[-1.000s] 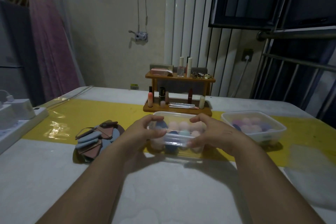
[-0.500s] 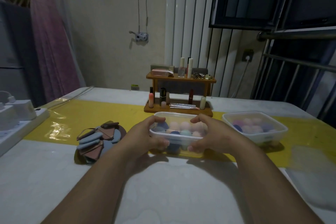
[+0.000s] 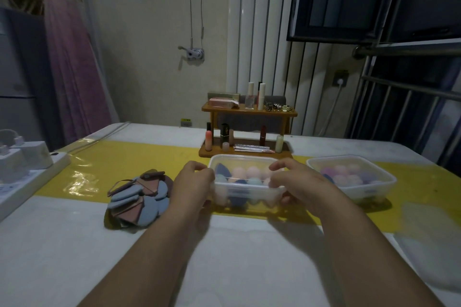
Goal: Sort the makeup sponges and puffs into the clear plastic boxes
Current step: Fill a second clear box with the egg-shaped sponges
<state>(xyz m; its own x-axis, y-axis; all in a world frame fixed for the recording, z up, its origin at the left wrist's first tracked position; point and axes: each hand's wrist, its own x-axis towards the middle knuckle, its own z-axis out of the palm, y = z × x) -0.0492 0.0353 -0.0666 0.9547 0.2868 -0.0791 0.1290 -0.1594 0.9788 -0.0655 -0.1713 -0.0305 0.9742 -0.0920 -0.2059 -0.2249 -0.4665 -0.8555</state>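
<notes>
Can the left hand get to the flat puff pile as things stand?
Probably yes. The left hand grips the middle clear box; the puff pile lies just left of it, nothing between. It must release first.

A single wide-angle view, worn on the head, looks forward and slightly down across the worktop [image 3: 74, 244]. Both forearms run up from the bottom edge, so the hands [image 3: 193, 183] sit close, near mid-frame. The far wall [image 3: 154, 57] and a window [image 3: 374, 0] at upper right fill the top half. Straight lines bow toward the edges. No second view shares the scene.
</notes>
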